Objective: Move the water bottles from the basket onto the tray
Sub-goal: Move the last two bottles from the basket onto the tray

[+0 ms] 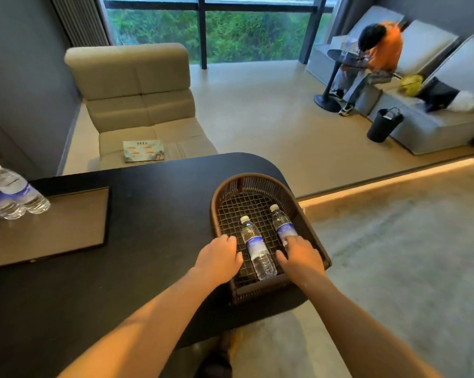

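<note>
A dark woven basket (310,230) sits at the right end of the black table (154,214). Two water bottles lie in it, caps pointing away from me. My left hand (219,257) rests over the basket's left rim with its fingers bent, just left of the left bottle (256,249) and holding nothing. My right hand (301,259) lies over the lower half of the right bottle (282,223), thumb on one side and fingers over the top. On the far left is a flat tray (66,227) with a dark rim, and two bottles (14,193) stand at its far-left corner.
A beige armchair (137,99) with a booklet (143,150) on its seat stands behind the table. At the far right a person in orange (380,47) sits on a grey sofa beside a small round table, with a black bin (383,125) on the floor. Grey carpet lies to the right.
</note>
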A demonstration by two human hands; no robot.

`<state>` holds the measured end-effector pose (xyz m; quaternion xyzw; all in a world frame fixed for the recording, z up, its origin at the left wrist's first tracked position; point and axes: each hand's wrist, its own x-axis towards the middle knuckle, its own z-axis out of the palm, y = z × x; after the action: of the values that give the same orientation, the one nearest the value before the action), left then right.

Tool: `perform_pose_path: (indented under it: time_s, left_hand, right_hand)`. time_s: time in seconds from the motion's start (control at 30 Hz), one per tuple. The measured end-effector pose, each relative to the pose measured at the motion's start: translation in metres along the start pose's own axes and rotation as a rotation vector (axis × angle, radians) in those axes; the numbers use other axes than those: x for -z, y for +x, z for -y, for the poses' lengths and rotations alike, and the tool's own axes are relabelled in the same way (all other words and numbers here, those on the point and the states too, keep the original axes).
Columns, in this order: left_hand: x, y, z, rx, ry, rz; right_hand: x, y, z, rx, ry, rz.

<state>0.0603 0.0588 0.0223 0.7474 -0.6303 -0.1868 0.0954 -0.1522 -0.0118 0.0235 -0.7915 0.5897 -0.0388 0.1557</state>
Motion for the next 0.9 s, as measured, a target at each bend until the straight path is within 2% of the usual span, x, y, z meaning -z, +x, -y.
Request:
perform_pose_path:
  time_s: [0.1, 0.2, 0.33, 0.47, 0.7, 0.9]
  left_hand:
    - [-0.016, 0.038, -0.01, -0.002, -0.046, 0.04]
    - [-0.033, 0.071, -0.014, 0.077, -0.156, 0.095]
    - [-0.051, 0.11, -0.017, 0.291, -0.339, 0.141]
    - [-0.069, 0.145, -0.016, 0.477, -0.429, 0.152]
    - [-0.082, 0.163, 0.0, 0.538, -0.488, 0.214]
    - [-0.085, 0.167, 0.01, 0.635, -0.663, 0.244]
  right_hand:
    - [-0.001, 0.024, -0.019, -0.002, 0.016, -0.045]
    - [-0.001, 0.053, -0.028, -0.021, 0.049, -0.023]
    - [-0.009, 0.093, -0.028, -0.075, 0.132, 0.13]
    - [-0.029, 0.127, -0.028, -0.118, 0.086, 0.259]
    - [-0.057, 0.16, -0.012, -0.175, -0.095, 0.201]
    - [-0.069, 0.192, -0.005, -0.293, 0.125, 0.486]
